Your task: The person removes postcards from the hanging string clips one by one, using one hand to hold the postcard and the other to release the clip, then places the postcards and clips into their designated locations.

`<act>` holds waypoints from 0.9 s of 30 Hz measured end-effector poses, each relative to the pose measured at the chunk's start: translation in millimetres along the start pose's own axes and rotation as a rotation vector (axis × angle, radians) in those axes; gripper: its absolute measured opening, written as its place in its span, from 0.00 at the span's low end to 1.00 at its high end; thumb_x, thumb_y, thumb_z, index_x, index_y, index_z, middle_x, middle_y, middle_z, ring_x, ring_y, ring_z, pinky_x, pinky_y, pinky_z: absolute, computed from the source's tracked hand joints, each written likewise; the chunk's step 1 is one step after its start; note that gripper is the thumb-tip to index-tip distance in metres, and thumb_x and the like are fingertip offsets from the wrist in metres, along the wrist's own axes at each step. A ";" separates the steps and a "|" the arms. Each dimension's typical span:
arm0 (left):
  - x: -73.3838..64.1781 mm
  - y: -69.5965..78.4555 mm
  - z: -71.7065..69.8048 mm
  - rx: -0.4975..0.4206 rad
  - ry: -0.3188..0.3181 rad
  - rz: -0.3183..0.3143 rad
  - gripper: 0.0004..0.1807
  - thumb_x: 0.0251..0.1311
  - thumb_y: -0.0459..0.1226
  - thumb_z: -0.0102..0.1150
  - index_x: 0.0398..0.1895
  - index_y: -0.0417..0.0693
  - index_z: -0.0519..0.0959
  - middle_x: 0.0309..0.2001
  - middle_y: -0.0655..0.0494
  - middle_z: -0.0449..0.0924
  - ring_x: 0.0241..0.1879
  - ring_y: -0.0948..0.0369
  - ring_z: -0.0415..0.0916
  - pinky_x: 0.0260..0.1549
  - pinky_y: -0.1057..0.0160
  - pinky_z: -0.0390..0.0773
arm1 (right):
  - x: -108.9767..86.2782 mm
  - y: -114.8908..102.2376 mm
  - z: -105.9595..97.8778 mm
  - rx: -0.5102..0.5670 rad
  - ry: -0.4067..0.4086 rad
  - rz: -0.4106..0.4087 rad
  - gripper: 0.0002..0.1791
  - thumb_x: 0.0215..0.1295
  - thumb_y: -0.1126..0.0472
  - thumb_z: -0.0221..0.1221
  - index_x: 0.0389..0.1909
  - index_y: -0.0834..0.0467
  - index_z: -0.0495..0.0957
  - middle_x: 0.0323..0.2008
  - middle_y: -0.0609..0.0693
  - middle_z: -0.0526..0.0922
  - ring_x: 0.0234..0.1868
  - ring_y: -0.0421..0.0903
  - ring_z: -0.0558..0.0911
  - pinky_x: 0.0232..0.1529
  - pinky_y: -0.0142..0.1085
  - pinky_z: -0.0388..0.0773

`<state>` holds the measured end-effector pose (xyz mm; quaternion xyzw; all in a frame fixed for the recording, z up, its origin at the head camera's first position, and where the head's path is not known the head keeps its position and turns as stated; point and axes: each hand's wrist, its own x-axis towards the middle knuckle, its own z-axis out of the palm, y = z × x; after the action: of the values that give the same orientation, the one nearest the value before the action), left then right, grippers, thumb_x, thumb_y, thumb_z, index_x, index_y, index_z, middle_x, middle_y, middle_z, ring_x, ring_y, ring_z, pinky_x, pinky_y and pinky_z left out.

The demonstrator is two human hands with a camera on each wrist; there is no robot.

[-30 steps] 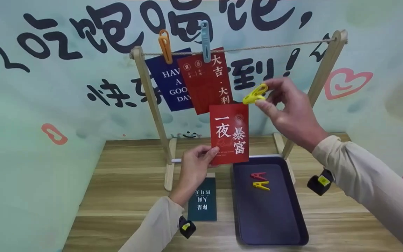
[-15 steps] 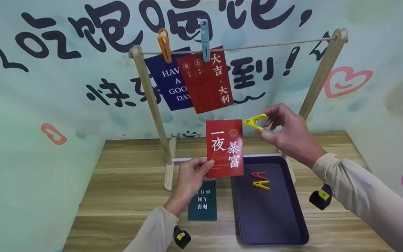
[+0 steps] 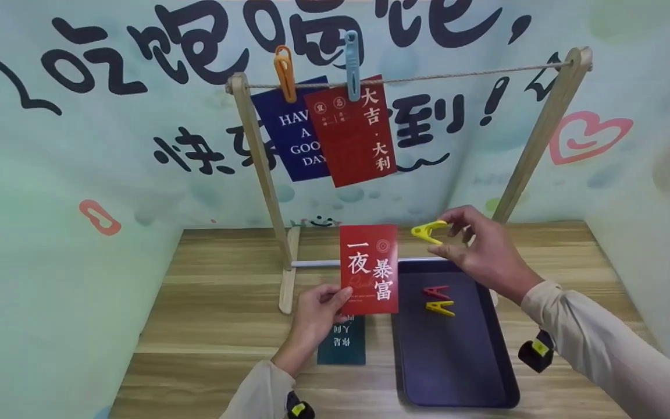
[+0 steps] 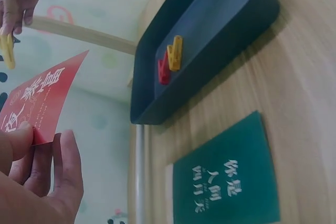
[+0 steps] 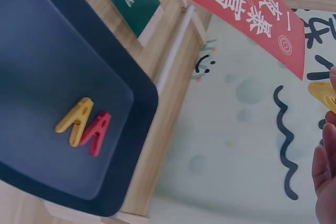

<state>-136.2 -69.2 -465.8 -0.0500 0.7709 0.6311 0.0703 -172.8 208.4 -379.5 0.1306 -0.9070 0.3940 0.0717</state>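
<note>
- While you grip the card in your left hand, both hands have come down since a second ago; the card has dropped away from the rope and no longer overlaps the hung red card.
- For the work in hand, I'd judge that this leaves the card unfastened: no clip bites it, and it now sits farther below the rope.
- Your left hand pinches the card at its lower left, thumb in front and fingers behind; the card's face and top edge stay uncovered.
- Your right hand pinches the yellow clip by its spread legs, the narrow end pointing at the card.
- The clip lies just beside the card's upper right corner, a gap between them in your head view.
- Beneath your hands, the green card lies on the tabletop, partly hidden by the held one.
- To its right stands the tray, with a red clip and a second yellow one inside, near your right hand.
</note>
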 end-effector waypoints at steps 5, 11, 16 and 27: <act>-3.5 -11.4 -6.7 -0.001 0.009 -0.035 0.18 0.65 0.39 0.65 0.48 0.31 0.82 0.42 0.39 0.86 0.30 0.63 0.82 0.28 0.64 0.87 | -10.6 11.3 7.1 -0.008 -0.007 0.021 0.23 0.59 0.61 0.72 0.53 0.58 0.76 0.44 0.53 0.81 0.45 0.48 0.77 0.46 0.38 0.74; -7.3 -30.0 -16.1 0.070 0.021 -0.088 0.20 0.64 0.43 0.65 0.50 0.34 0.82 0.43 0.41 0.87 0.25 0.64 0.79 0.26 0.67 0.84 | -22.3 28.0 18.1 -0.029 0.028 0.010 0.23 0.57 0.61 0.72 0.53 0.59 0.78 0.45 0.53 0.80 0.46 0.46 0.76 0.43 0.37 0.75; -12.4 -45.5 -21.3 0.116 0.053 -0.112 0.21 0.64 0.44 0.66 0.50 0.34 0.83 0.42 0.42 0.87 0.26 0.62 0.76 0.21 0.69 0.76 | -32.9 43.2 29.0 -0.032 0.053 -0.005 0.23 0.56 0.63 0.73 0.52 0.59 0.78 0.47 0.55 0.79 0.48 0.48 0.76 0.47 0.41 0.76; -18.4 -73.9 -24.8 0.108 0.062 -0.042 0.17 0.64 0.39 0.66 0.43 0.29 0.83 0.36 0.42 0.88 0.32 0.66 0.80 0.33 0.68 0.81 | -52.2 75.8 54.4 -0.090 0.092 -0.093 0.20 0.45 0.67 0.77 0.41 0.60 0.83 0.40 0.49 0.83 0.46 0.49 0.79 0.49 0.42 0.75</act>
<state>-107.0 -108.4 -529.2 -0.0817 0.8044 0.5852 0.0624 -146.5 227.6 -481.4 0.1512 -0.9124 0.3548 0.1372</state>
